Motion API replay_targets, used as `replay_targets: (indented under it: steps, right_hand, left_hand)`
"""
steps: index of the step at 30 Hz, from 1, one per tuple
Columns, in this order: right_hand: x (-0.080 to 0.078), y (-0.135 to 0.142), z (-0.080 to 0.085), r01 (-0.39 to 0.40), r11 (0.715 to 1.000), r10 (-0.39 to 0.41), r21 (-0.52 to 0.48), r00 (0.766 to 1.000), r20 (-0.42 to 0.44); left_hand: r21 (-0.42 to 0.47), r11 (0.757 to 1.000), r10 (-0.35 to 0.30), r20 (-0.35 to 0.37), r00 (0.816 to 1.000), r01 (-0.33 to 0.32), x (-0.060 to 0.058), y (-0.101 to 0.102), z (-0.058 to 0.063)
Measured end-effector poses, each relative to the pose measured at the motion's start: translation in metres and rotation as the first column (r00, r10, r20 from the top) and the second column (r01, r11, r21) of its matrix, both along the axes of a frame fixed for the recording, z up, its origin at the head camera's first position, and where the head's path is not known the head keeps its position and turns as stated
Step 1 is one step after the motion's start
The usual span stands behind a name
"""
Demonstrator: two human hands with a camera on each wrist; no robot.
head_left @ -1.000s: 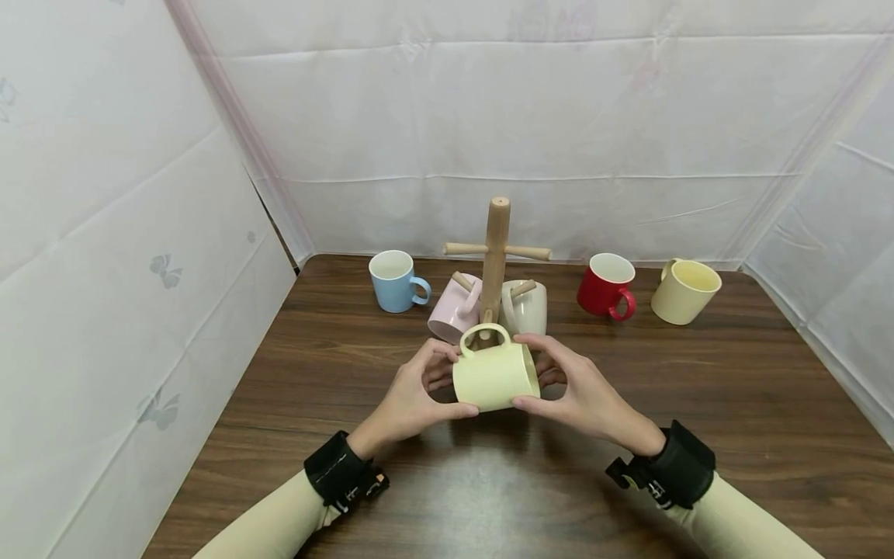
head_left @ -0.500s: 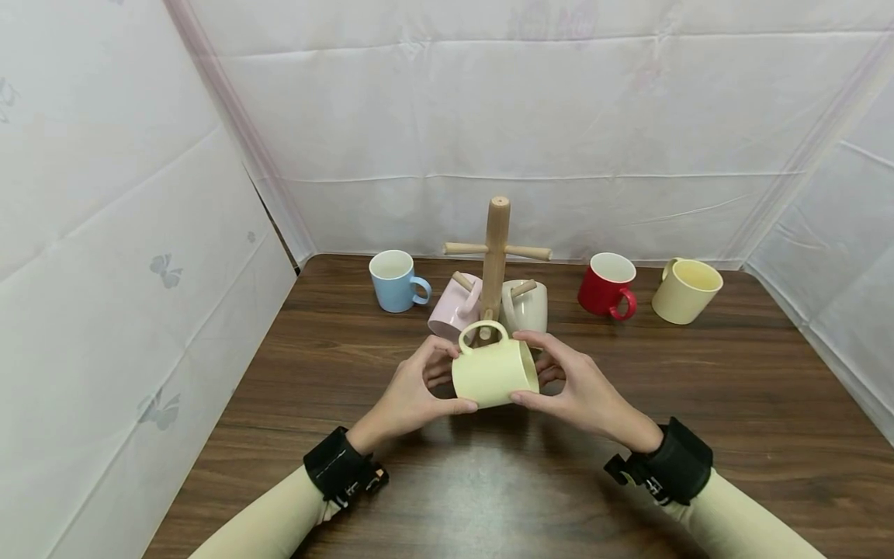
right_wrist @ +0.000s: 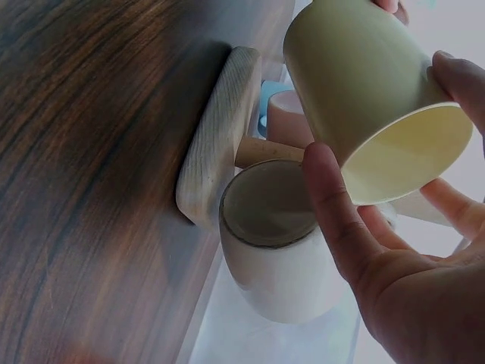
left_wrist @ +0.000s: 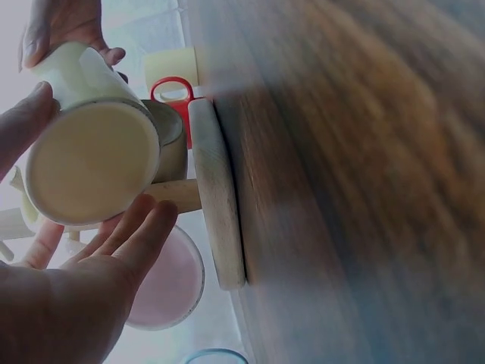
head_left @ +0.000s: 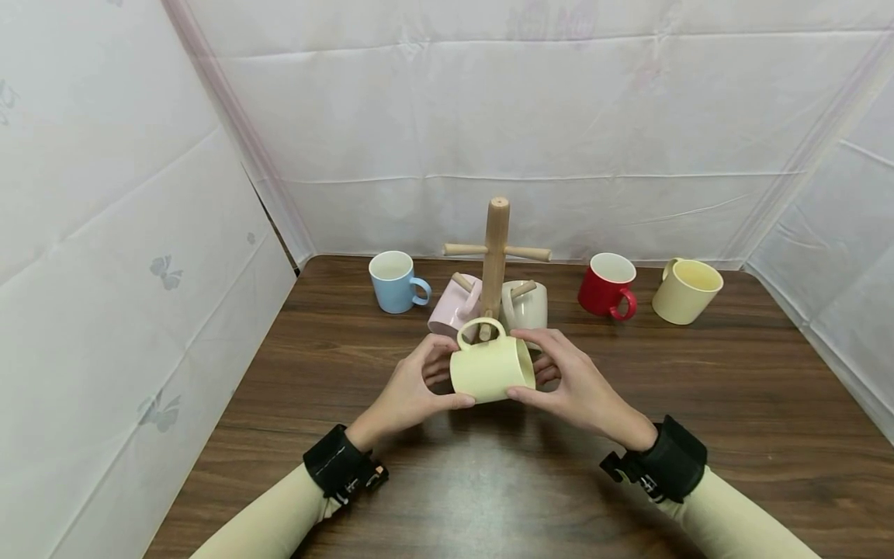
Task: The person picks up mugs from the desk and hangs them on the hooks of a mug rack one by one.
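Note:
A pale yellow mug (head_left: 489,373) lies sideways in the air in front of a wooden mug tree (head_left: 496,233), its handle on top and its mouth to the right. My left hand (head_left: 414,387) grips the base end between thumb and fingers. At the rim end, my right hand (head_left: 578,388) holds it the same way. In the head view the handle loop overlaps the tip of the tree's front peg (head_left: 485,333). The mug's round base (left_wrist: 91,163) faces the left wrist camera; its open mouth (right_wrist: 413,155) shows in the right wrist view.
A pink mug (head_left: 448,317) and a white mug (head_left: 531,310) hang on the tree's lower pegs. On the dark wooden table (head_left: 335,373), a blue mug (head_left: 393,287) stands left, with a red mug (head_left: 601,287) and another yellow mug (head_left: 684,295) right. White sheeting (head_left: 433,116) rises behind.
Both hands have carried the yellow mug slightly away from me, towards the tree, and a touch left. Its handle has come up over the front peg's tip in the head view.

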State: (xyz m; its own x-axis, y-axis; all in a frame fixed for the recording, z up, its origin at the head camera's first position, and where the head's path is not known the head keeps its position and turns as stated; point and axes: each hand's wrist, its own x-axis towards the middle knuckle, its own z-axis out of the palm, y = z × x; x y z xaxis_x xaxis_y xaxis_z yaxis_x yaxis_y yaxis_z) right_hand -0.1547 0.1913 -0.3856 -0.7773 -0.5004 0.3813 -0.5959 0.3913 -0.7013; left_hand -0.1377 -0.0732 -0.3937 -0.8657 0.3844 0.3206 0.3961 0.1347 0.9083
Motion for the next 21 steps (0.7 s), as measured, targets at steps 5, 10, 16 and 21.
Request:
replay_targets:
  steps: [5,10,16,21]
  right_hand:
    - [-0.001,-0.002,-0.001,0.028,1.000,-0.027,0.009,0.999,-0.026]
    - [-0.001,-0.004,-0.003,0.056,0.998,-0.055,0.005,0.996,-0.064]
    - [-0.003,-0.006,-0.005,0.081,0.997,-0.079,0.018,0.992,-0.095]
    - [-0.004,-0.006,-0.004,0.097,0.995,-0.093,0.026,0.989,-0.118]
  left_hand:
    - [-0.010,1.000,0.001,-0.003,1.000,-0.001,-0.003,0.000,-0.001]
    - [0.016,1.000,-0.004,-0.003,1.000,0.004,-0.008,-0.001,-0.004]
    - [0.025,1.000,0.004,0.023,1.000,-0.005,-0.015,-0.001,-0.007]
    - [0.002,1.000,0.028,0.039,0.999,-0.028,-0.026,-0.004,-0.025]
